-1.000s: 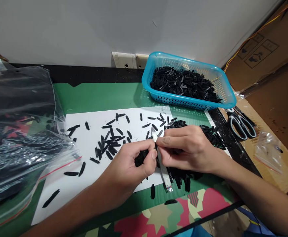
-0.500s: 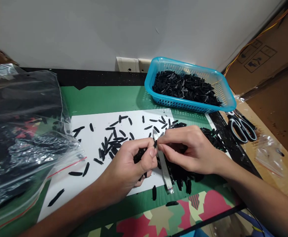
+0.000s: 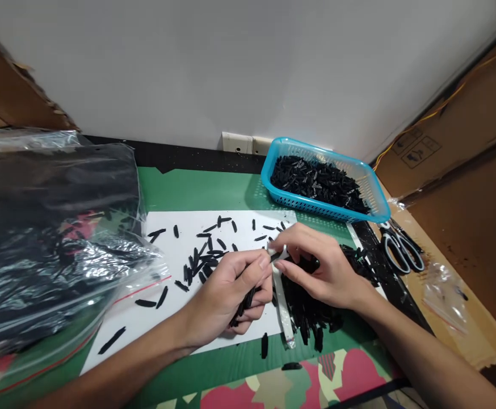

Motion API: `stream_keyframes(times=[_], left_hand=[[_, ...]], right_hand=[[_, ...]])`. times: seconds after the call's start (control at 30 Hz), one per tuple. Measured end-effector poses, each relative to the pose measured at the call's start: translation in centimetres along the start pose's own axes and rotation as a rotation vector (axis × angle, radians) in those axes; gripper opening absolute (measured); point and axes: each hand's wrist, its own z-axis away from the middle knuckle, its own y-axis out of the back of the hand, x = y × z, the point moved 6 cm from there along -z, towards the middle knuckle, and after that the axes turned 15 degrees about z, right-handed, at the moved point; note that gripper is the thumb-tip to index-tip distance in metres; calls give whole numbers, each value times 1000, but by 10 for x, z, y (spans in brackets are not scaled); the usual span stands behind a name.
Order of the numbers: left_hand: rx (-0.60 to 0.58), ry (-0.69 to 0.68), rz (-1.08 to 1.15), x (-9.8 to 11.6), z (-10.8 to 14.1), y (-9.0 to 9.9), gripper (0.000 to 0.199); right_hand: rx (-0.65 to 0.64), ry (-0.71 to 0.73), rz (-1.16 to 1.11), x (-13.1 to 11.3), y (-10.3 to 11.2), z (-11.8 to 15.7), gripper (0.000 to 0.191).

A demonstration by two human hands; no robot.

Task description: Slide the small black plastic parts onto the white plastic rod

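Note:
My left hand (image 3: 243, 289) is closed around a bundle of thin black strips (image 3: 244, 307), whose ends stick out below the fingers. One dark strip (image 3: 277, 257) juts from its thumb and fingertip toward my right hand (image 3: 316, 264). The right thumb and index finger stand apart on either side of that strip; whether they touch it is unclear. Under the right fingers lies a long narrow white tool (image 3: 282, 309), partly covered. Beside it, a dense pile of black strips (image 3: 310, 307) is partly hidden by my right hand. Loose strips (image 3: 207, 258) are scattered over a white sheet (image 3: 124, 307).
A blue basket (image 3: 328, 214) full of black pieces stands by the wall. On the left sits a large clear zip bag (image 3: 61, 227) with dark contents. Scissors (image 3: 401, 250) and a small plastic bag (image 3: 446, 295) lie on cardboard at right. A green patterned mat (image 3: 188, 187) lies beneath.
The right thumb and index finger have parted from their pinch at the left fingertips. My left hand has turned and still holds its strips. The camera view has shifted.

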Motion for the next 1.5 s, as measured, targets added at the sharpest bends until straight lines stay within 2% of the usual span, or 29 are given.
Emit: stream_keyframes(times=[0.07,0.13,0.23,0.3,0.37,0.4,0.43,0.5,0.57,0.6,0.7,0.8,0.87,1.0,1.33,1.4,1.5], left_hand=[[-5,1,5,2,0,-1,52],[10,-25,22,5,-1,0,50],[39,-29,72,7,-4,4,51],[63,-46,111,9,-5,7,51],[80,-59,132,11,-4,9,50],[86,-64,140,12,-4,9,50],[85,-60,145,12,-3,9,50],[79,-54,160,11,-3,8,51],[88,-43,168,8,-3,7,52],[113,-42,166,6,-3,8,52],[249,-94,143,3,-1,12,50],[294,-152,94,3,0,12,47],[254,-146,79,4,-1,9,46],[155,-92,105,5,-2,4,47],[35,29,134,0,0,4,50],[-3,18,116,1,1,3,47],[9,-32,73,3,3,3,45]], right_hand=[[43,27,0,-4,0,-1,8],[98,71,65,-7,3,-2,8],[235,135,337,-1,19,-5,9],[344,71,609,12,36,-10,8],[392,-103,832,31,52,-16,11],[404,-178,870,37,57,-18,16],[410,-222,857,41,59,-20,19],[410,-183,711,33,52,-21,18],[346,-28,517,11,34,-19,16],[263,68,427,-3,21,-18,18],[84,320,286,-39,-12,-9,19],[116,414,312,-51,-24,0,20],[180,411,301,-48,-23,5,25],[258,316,179,-36,-13,9,32],[253,137,-53,-10,2,2,20],[257,125,-60,-8,1,2,18],[256,87,-56,-6,-2,3,15]])
